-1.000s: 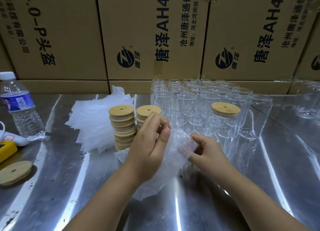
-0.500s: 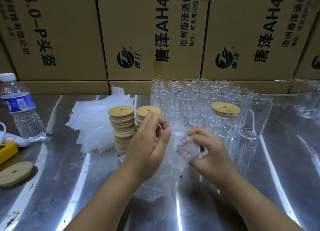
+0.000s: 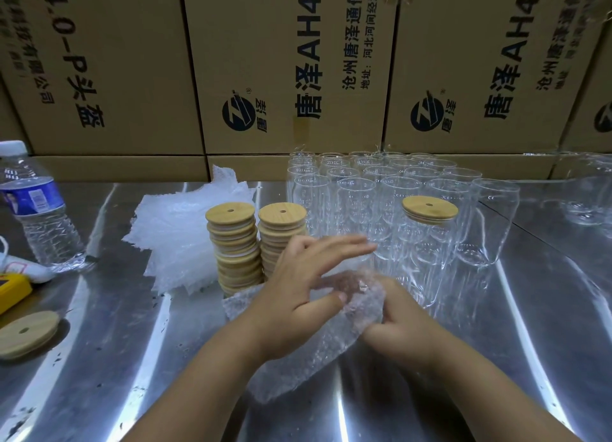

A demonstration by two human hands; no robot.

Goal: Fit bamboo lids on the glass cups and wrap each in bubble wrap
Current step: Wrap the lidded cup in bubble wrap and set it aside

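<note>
Lid stacks (image 3: 255,246) left of cups (image 3: 381,193).

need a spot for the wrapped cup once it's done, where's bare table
Bare steel lies right of the hands, in front of the glass cups, and at the near left between the loose lid and the left forearm. Crowded: the lid stacks, bubble wrap pile and cups across the middle.

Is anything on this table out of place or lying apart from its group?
Yes. One lid lies alone near the table's left edge, far from the two lid stacks. Among the cups, only one wears a lid.
</note>
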